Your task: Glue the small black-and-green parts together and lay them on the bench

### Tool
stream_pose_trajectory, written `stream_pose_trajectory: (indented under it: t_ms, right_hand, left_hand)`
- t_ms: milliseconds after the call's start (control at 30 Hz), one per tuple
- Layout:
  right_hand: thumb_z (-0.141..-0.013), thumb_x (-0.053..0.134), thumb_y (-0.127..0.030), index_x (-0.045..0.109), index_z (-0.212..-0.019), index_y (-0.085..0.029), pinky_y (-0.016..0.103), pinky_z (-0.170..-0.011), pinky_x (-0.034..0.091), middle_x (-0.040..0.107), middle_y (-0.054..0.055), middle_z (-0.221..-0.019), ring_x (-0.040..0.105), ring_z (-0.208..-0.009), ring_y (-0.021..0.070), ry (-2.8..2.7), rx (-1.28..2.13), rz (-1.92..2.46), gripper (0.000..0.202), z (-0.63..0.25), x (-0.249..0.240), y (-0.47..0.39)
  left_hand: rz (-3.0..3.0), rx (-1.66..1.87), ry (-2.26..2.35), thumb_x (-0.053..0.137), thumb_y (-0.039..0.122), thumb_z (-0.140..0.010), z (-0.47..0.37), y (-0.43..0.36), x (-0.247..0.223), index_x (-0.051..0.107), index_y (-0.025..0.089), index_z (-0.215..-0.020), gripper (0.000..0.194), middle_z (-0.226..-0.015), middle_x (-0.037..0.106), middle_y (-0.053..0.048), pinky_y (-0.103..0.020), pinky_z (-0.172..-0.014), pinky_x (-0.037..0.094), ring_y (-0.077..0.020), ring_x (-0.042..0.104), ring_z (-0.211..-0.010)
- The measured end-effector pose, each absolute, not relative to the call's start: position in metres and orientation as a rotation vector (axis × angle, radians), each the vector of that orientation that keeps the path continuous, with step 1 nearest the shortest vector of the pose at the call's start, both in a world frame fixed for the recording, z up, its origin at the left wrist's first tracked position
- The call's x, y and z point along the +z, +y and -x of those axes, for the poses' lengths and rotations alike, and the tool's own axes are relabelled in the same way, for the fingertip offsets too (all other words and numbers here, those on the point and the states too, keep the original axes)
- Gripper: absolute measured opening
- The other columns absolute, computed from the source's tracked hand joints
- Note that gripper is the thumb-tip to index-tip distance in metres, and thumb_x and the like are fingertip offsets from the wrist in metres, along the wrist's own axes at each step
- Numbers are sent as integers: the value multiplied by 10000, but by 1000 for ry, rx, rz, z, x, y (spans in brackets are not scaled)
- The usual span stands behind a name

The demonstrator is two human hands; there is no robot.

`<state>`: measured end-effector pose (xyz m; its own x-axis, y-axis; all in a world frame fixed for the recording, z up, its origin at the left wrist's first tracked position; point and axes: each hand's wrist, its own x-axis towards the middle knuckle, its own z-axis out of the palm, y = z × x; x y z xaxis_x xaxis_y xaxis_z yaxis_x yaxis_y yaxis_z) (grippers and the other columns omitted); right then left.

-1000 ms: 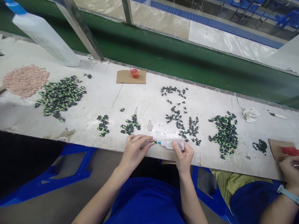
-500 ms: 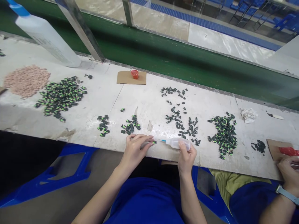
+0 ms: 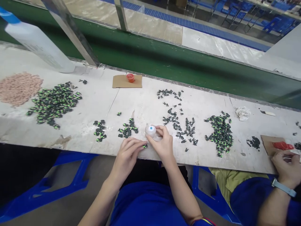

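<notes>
Between the fingertips of my left hand [image 3: 129,154] is a small black-and-green piece [image 3: 145,146], near the table's front edge. My right hand [image 3: 162,141] has its fingers around a small translucent squeeze bottle [image 3: 150,130], whose blue tip points up toward me. The bottle is just beyond and to the right of the small piece, apart from it. Close by on the left lie two small groups of like black-and-green pieces, one group [image 3: 128,128] nearer and another [image 3: 100,130] farther left. Loose black forked pieces [image 3: 177,125] are scattered to the right of my right hand.
A large white bottle [image 3: 39,44] stands at the back left, by pink pieces [image 3: 20,88] and a black-and-green heap [image 3: 55,103]. Cardboard [image 3: 119,82] holds a red cup [image 3: 130,78]. Another heap [image 3: 219,133] lies right, near a co-worker's hand [image 3: 285,168].
My right hand has moved left and turned the squeeze bottle from lying sideways to tip up. My left hand still holds the small piece. The camera view has shifted slightly.
</notes>
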<state>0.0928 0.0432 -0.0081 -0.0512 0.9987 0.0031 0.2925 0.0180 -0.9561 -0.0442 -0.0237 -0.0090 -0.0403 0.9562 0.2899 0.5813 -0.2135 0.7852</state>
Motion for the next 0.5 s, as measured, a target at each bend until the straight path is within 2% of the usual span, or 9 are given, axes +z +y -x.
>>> stream_pose_trajectory:
  t_ms: [67,200,333,500]
  right_hand:
    - [-683,763,-289,589,-999,-207,370,-879,539,724,86,-1040,690,-969,232,-1563,1040,1422,369,-91,-11,43]
    - [-626,829,-420,591,-1224,-187,423,-917,517,669,136,-1134,597,-1092,288,-1723,767,1466,684,-125,3,25]
    - [-883,592,-397,709,-1071,-239,448,-863,488,710,94,-961,553,-992,274,-1719,441,1665,272,-187,18,1]
    - [-900,527,-450,753,-909,-229,421,-770,476,708,100,-879,547,-889,278,-1717,511,1849,316,-227,9,-8]
  left_hand:
    - [-1751,1165,1626,511,224,-914,49,-30,-4,706,266,-1015,224,-894,703,-41,-332,-815,506,-200,600,-904]
    - [-1611,1130,1559,524,271,-906,52,-36,5,719,246,-983,211,-913,694,-54,-286,-740,543,-190,645,-883]
    - [-1492,1155,1488,570,320,-882,43,-31,7,740,228,-896,194,-852,713,-60,-276,-693,572,-195,675,-820]
    - [-1398,1176,1387,639,352,-844,20,-22,5,759,224,-868,177,-857,742,-61,-289,-737,604,-209,702,-838]
